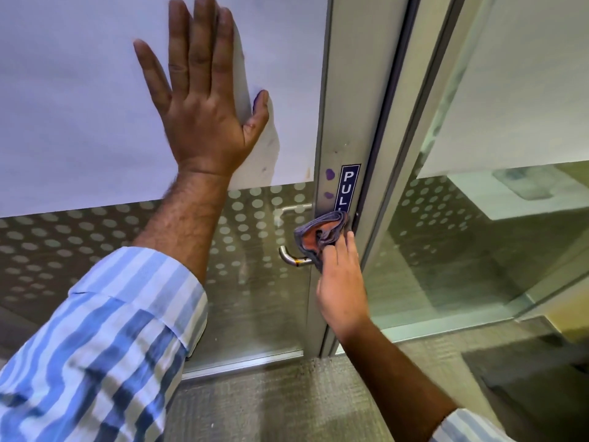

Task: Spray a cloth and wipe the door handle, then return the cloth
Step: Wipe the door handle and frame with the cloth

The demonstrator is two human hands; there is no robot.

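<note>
A metal lever door handle [288, 256] juts from the aluminium door frame [347, 100], its free end curving left. My right hand [341, 282] presses a folded grey and orange cloth [322, 236] against the inner end of the handle and the frame, just under a blue PULL sticker [349, 183]. My left hand [204, 100] lies flat with fingers spread on the white sheet covering the upper door glass [79, 106]. No spray bottle is in view.
The lower door glass [248, 301] has a frosted dot pattern. A fixed glass partition [462, 244] stands to the right of the frame. Grey carpet [271, 400] covers the floor. Two purple smudges [329, 174] mark the frame beside the sticker.
</note>
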